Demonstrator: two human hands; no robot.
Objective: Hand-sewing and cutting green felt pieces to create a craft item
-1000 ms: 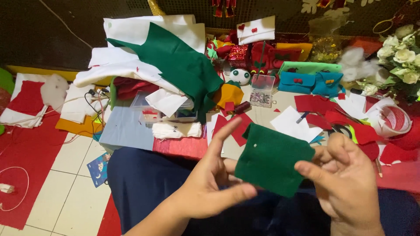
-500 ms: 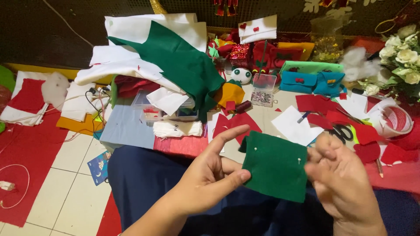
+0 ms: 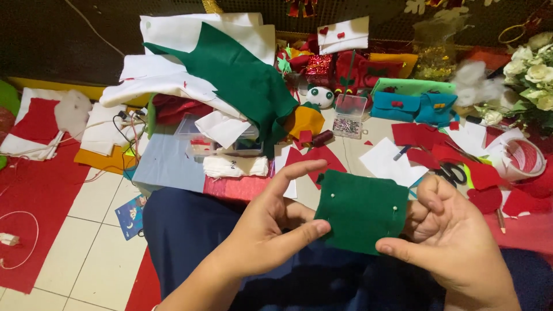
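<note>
Green felt square point(image 3: 361, 210) pinched between both hands point(image 3: 271, 230) above tiled floor point(image 3: 86, 230) littered with felt scraps point(image 3: 420, 141).

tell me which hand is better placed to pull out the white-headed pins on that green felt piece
Right, probably. The pins sit along the green felt piece's right edge, beside the right hand. The left hand pinches the far left edge, so it can steady the felt.

Tiled floor point(image 3: 86, 242) w/ red felt sheet point(image 3: 34, 190), white & green felt pile point(image 3: 224, 69), scissors point(image 3: 452, 173).
</note>
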